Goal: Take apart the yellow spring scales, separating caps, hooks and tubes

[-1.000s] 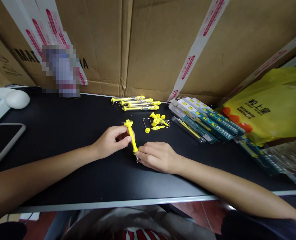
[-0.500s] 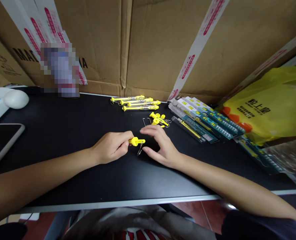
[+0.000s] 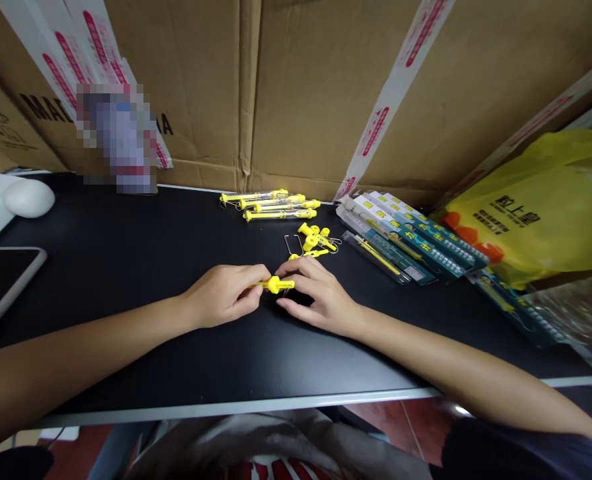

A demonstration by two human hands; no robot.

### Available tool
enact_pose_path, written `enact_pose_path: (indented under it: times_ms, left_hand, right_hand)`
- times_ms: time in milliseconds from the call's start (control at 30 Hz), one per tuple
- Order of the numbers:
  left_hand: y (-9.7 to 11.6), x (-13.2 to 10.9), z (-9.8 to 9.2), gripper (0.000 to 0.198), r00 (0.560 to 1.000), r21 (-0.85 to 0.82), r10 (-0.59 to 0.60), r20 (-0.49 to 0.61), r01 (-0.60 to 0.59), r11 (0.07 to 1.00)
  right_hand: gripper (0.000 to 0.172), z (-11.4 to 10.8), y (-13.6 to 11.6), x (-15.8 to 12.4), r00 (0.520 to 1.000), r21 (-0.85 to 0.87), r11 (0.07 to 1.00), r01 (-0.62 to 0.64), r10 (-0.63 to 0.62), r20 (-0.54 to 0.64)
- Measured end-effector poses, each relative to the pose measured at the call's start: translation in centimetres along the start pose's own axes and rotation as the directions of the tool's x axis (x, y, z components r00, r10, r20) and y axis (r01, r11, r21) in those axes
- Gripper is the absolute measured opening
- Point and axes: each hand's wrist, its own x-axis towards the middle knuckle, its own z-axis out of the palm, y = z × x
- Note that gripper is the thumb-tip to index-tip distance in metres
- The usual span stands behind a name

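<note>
My left hand (image 3: 226, 293) is closed, its thumb and index finger pinching a yellow plastic spring-scale part (image 3: 275, 285) that points right. A small metal piece shows at its tip, partly hidden by fingers. Around that end curves my right hand (image 3: 321, 293), thumb and fingers apart; whether a fingertip touches the part I cannot tell. Just beyond the right hand lie loose yellow plastic parts (image 3: 310, 243) and bent wire hooks (image 3: 293, 244). Farther back, several clear-tubed spring scales (image 3: 280, 215) with yellow ends lie side by side.
Printed teal-and-white boxes (image 3: 416, 237) and a yellow bag (image 3: 536, 200) are on the right. At left are a phone (image 3: 6, 287) and a white rounded object (image 3: 30, 198). A large cardboard box (image 3: 316, 93) stands behind the black tabletop (image 3: 176, 367).
My right hand's fingers have moved left and closed in around the end of the yellow part. The metal piece that hung from its tip is now mostly hidden. The left hand keeps its pinch.
</note>
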Motion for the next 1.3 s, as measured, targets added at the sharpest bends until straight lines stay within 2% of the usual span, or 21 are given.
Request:
enact_pose_path:
  times_ms: [67, 233, 400, 700, 800, 900, 967, 1133, 1300]
  left_hand:
    - [-0.06, -0.04, 0.02, 0.016, 0.999, -0.01, -0.03, -0.013, 0.03, 1.0]
    - [-0.27, -0.1, 0.01, 0.015, 0.979, -0.05, -0.193, -0.065, 0.189, 0.981]
    - [-0.1, 0.05, -0.14, 0.03, 0.963, 0.008, -0.267, -0.045, 0.267, 0.964]
    - [-0.44, 0.05, 0.13, 0.022, 0.983, 0.026, -0.163, -0.09, 0.165, 0.986]
    - [-0.42, 0.21, 0.03, 0.017, 0.992, 0.018, -0.076, -0.103, 0.078, 0.997]
    - [-0.38, 0.36, 0.07, 0.015, 0.997, 0.031, 0.028, -0.071, -0.026, 0.999]
    - [-0.37, 0.38, 0.23, 0.017, 0.997, 0.067, 0.058, -0.053, -0.054, 0.996]
    - [-0.31, 0.24, 0.72, 0.023, 0.997, 0.169, 0.06, -0.049, -0.051, 0.984]
    - [0.05, 0.16, 0.62, 0.023, 1.0, 0.204, -0.003, 0.013, 0.0, 0.979]
  right_hand:
    - [0.008, 0.02, 0.0, 0.01, 1.0, 0.016, 1.0, -0.021, 0.022, -0.004]
    - [0.013, -0.27, -0.01, 0.04, 0.997, 0.102, 0.993, -0.067, 0.07, -0.025]
    - [0.012, -0.34, -0.02, -0.02, 0.999, 0.19, 0.981, -0.036, 0.034, 0.015]
    - [0.003, -0.35, -0.04, -0.06, 0.995, 0.222, 0.974, 0.037, -0.056, 0.081]
    - [0.003, -0.2, 0.02, -0.05, 0.996, 0.204, 0.978, 0.052, -0.067, 0.064]
    - [0.005, -0.04, 0.11, -0.07, 0.996, 0.187, 0.98, 0.065, -0.075, 0.048]
    - [0.005, 0.01, 0.16, -0.08, 0.996, 0.184, 0.981, 0.068, -0.076, 0.036]
    - [0.006, 0.05, 0.15, -0.02, 0.997, 0.186, 0.981, 0.052, -0.06, 0.04]
    - [0.014, 0.09, 0.07, 0.05, 0.995, 0.204, 0.977, 0.062, -0.076, 0.058]
